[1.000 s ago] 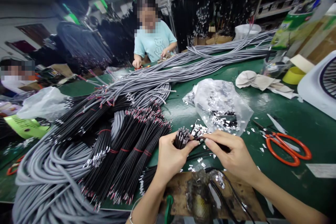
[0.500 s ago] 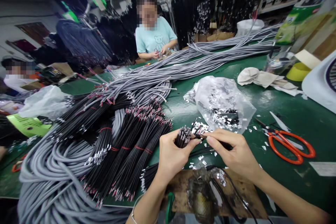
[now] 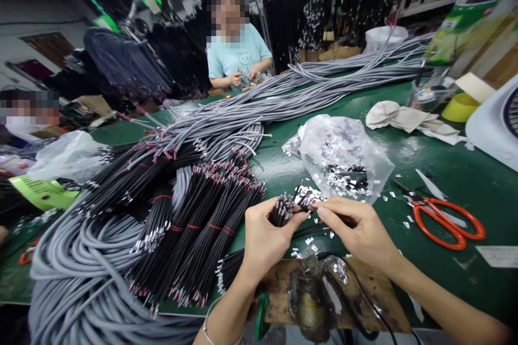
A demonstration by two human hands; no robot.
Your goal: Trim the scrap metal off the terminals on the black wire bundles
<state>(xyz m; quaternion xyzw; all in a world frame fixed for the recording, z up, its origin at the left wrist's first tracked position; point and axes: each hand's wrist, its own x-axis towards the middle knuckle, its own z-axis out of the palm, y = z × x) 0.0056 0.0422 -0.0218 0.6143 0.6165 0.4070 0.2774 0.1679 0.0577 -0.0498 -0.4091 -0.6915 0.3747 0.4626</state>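
My left hand [image 3: 264,240] is closed around a small bundle of short black wires [image 3: 281,209], their stripped ends pointing up and away. My right hand [image 3: 360,232] pinches a single black wire [image 3: 343,221] just right of that bundle, its fingertips almost touching the left thumb. Small silver metal terminals [image 3: 307,194] lie scattered on the green table [image 3: 445,183] right behind both hands. They spill from a clear plastic bag [image 3: 340,153].
Bundles of black wires tied with red bands [image 3: 202,215] and coils of grey cable [image 3: 81,264] fill the left. Orange scissors [image 3: 449,219] lie at right. A scorched wooden board [image 3: 324,291] sits at the near edge. One person [image 3: 237,48] works opposite, another [image 3: 24,118] at far left.
Both hands have stayed together over the bundle, shifting only slightly up in view. The person opposite has brought both hands together in front of the chest.
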